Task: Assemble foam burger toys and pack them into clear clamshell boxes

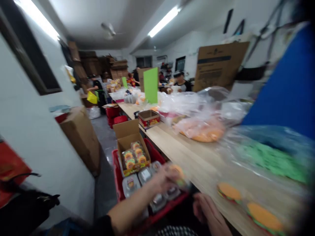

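My left hand (163,179) reaches over a red crate and grips a toy burger (177,172), orange with a green edge, blurred by motion. My right hand (206,209) is by the table edge, its blurred fingers loosely apart and nothing visible in them. Inside the red crate (119,191) are several clear plastic packs (131,184). An open cardboard display box (126,128) at its far end contains several packed toy burgers (135,154). Two more toy burgers (229,192) lie on the table, right of my right hand.
The long wooden table (169,141) carries a printed tin box (149,119), a bag of orange pieces (201,127) and a bag of green pieces (273,157). Tall cartons (80,139) line the left wall. Co-workers (182,83) are farther back, near red stools (120,119).
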`<state>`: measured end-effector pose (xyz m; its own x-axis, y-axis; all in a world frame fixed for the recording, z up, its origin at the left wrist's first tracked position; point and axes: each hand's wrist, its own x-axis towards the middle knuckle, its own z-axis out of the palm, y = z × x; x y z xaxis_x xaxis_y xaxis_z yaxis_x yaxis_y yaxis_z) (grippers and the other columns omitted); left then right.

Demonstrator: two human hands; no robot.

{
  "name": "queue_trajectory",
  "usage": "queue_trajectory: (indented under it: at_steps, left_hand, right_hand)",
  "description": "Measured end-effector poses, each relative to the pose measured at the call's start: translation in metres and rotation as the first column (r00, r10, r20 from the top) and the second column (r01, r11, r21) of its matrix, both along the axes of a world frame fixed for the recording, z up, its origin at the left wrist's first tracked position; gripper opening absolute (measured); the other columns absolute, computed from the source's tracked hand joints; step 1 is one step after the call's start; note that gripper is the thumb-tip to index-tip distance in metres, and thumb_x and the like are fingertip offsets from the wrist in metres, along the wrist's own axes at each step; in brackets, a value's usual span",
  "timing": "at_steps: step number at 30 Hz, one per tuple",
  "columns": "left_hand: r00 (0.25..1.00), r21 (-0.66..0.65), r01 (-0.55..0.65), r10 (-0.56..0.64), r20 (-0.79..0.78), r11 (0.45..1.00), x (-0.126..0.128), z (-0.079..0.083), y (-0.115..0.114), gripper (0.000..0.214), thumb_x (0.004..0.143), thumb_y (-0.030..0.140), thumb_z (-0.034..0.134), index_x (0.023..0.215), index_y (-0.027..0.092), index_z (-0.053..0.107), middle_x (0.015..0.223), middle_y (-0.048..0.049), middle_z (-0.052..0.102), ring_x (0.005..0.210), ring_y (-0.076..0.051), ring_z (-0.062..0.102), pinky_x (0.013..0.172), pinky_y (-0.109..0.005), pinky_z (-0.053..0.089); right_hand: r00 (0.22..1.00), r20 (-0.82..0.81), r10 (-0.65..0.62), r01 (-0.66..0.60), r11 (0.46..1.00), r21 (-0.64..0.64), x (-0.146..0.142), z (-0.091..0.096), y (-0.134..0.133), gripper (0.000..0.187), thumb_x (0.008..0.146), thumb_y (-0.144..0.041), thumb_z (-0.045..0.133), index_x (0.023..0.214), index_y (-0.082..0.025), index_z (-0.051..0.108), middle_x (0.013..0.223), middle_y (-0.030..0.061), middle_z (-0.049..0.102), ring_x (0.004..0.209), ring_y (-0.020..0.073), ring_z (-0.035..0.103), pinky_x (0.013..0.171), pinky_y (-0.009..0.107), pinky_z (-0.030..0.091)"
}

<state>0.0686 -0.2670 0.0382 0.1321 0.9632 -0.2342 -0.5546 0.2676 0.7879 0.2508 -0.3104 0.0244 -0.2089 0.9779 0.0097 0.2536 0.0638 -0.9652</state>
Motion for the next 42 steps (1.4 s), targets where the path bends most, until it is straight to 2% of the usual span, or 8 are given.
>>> queue_trajectory:
  at_steps: [4, 7, 10, 13, 17, 21, 31, 42]
  left_hand:
    - [0.906, 0.117, -0.422, 0.422, 0.025, 0.899, -0.072, 0.047, 0.025, 0.034, 0.056, 0.018, 0.071, 0.086, 0.016, 0.054, 0.079, -0.0014, 0.062, 0.068, -0.013, 0.059, 0.067, -0.031, 0.052]
    - [0.863, 0.184, -0.49, 0.504, -0.039, 0.852, -0.096, 0.06, 0.027, 0.042, 0.054, 0.013, 0.072, 0.089, 0.018, 0.05, 0.077, 0.0015, 0.061, 0.067, -0.013, 0.06, 0.064, -0.032, 0.053]
    - [0.89, 0.209, -0.423, 0.448, -0.086, 0.882, -0.076, 0.048, 0.015, 0.046, 0.054, 0.012, 0.072, 0.093, 0.02, 0.048, 0.079, 0.0018, 0.061, 0.065, -0.014, 0.061, 0.059, -0.032, 0.054]
    - [0.933, 0.141, -0.335, 0.349, -0.09, 0.932, -0.03, 0.027, 0.005, 0.047, 0.055, 0.013, 0.071, 0.095, 0.02, 0.048, 0.078, 0.0017, 0.061, 0.063, -0.013, 0.06, 0.057, -0.029, 0.054]
    - [0.987, -0.005, -0.154, 0.154, -0.056, 0.988, 0.027, 0.008, -0.003, 0.044, 0.057, 0.015, 0.07, 0.096, 0.019, 0.049, 0.08, -0.0007, 0.062, 0.065, -0.014, 0.061, 0.057, -0.028, 0.054]
    - [1.0, -0.067, -0.024, 0.024, -0.004, 0.997, 0.061, -0.001, -0.008, 0.044, 0.058, 0.016, 0.07, 0.097, 0.019, 0.049, 0.086, -0.0022, 0.061, 0.072, -0.016, 0.061, 0.062, -0.03, 0.054]
    - [0.993, -0.019, 0.084, -0.085, -0.086, 0.996, 0.087, 0.006, -0.019, 0.049, 0.06, 0.02, 0.07, 0.103, 0.02, 0.046, 0.088, -0.0014, 0.059, 0.071, -0.014, 0.059, 0.061, -0.028, 0.051]
    - [0.92, 0.105, 0.277, -0.232, -0.314, 0.955, 0.094, -0.005, -0.039, 0.061, 0.05, 0.015, 0.076, 0.102, 0.017, 0.046, 0.091, -0.0025, 0.059, 0.077, -0.013, 0.055, 0.072, -0.025, 0.043]
  right_hand:
    - [0.983, -0.185, 0.004, -0.024, 0.994, -0.106, 0.002, -0.014, 0.008, 0.037, 0.078, -0.056, 0.038, 0.084, -0.021, 0.048, 0.058, -0.0017, 0.047, 0.051, 0.0129, 0.042, 0.05, 0.026, 0.037]
    - [0.977, -0.208, -0.056, 0.027, 0.99, -0.139, 0.004, -0.019, 0.01, 0.034, 0.077, -0.054, 0.042, 0.08, -0.02, 0.049, 0.057, -0.0029, 0.045, 0.05, 0.0116, 0.04, 0.048, 0.025, 0.034]
    - [0.971, -0.234, -0.039, 0.012, 0.993, -0.117, -0.002, -0.017, 0.009, 0.032, 0.079, -0.052, 0.041, 0.077, -0.02, 0.048, 0.057, -0.003, 0.045, 0.052, 0.0118, 0.04, 0.05, 0.025, 0.033]
    - [0.967, -0.255, -0.012, -0.001, 0.999, -0.052, -0.011, -0.012, 0.01, 0.03, 0.081, -0.049, 0.039, 0.077, -0.02, 0.047, 0.061, -0.0025, 0.046, 0.055, 0.0121, 0.041, 0.054, 0.025, 0.034]
    - [0.974, -0.21, -0.089, 0.089, 0.996, -0.009, -0.009, -0.008, 0.017, 0.031, 0.084, -0.049, 0.033, 0.077, -0.021, 0.045, 0.063, -0.0031, 0.044, 0.059, 0.0125, 0.042, 0.057, 0.026, 0.035]
    - [0.982, -0.112, -0.154, 0.16, 0.986, 0.053, 0.006, -0.011, 0.019, 0.03, 0.083, -0.048, 0.037, 0.072, -0.021, 0.042, 0.063, -0.0042, 0.041, 0.06, 0.012, 0.04, 0.058, 0.025, 0.033]
    - [0.945, -0.277, -0.173, 0.2, 0.977, 0.073, 0.028, -0.021, 0.002, 0.03, 0.083, -0.044, 0.039, 0.066, -0.02, 0.038, 0.06, -0.004, 0.034, 0.057, 0.0107, 0.033, 0.054, 0.024, 0.03]
    - [0.985, -0.158, -0.076, 0.084, 0.995, 0.046, 0.066, -0.007, -0.004, 0.03, 0.082, -0.046, 0.04, 0.067, -0.02, 0.04, 0.061, -0.0044, 0.035, 0.059, 0.0112, 0.034, 0.056, 0.024, 0.03]
